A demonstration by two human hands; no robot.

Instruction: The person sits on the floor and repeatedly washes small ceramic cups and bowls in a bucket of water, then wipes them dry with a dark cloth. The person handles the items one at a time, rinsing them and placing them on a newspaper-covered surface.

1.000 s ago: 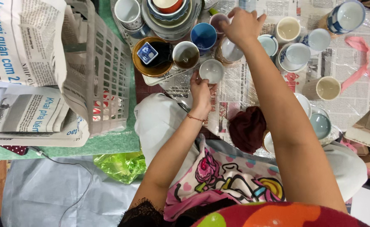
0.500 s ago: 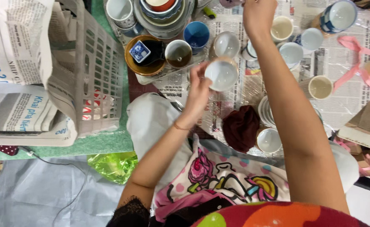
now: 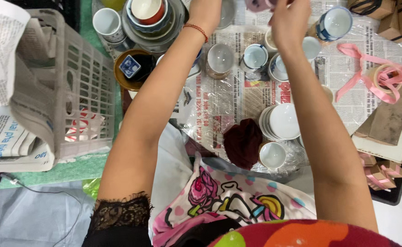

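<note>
Both my arms reach far over a newspaper-covered table (image 3: 237, 98) crowded with small cups. My left hand (image 3: 206, 13), a red bracelet on its wrist, is up at the top edge beside a greyish round dish (image 3: 229, 13); its fingers are cut off. My right hand (image 3: 287, 20) is closed on a small pinkish cup (image 3: 257, 4) at the top edge. Below the hands stand a clear cup (image 3: 220, 58) and a blue-rimmed white cup (image 3: 255, 56). Nearer me lie a stack of white saucers (image 3: 283, 121), one small white cup (image 3: 273, 155) and a dark red cloth (image 3: 242, 142).
A grey plastic basket (image 3: 80, 98) holding newspaper stands at the left. Stacked bowls (image 3: 150, 20) and a brown bowl with a blue square dish (image 3: 130, 67) are at the top left. Pink ribbon (image 3: 359, 55), a tape roll (image 3: 385, 75) and cardboard boxes (image 3: 395, 18) lie to the right.
Both hands have moved farther away, up to the frame's top edge. The left hand no longer shows the white cup it lifted. The view has tilted down toward the table.
</note>
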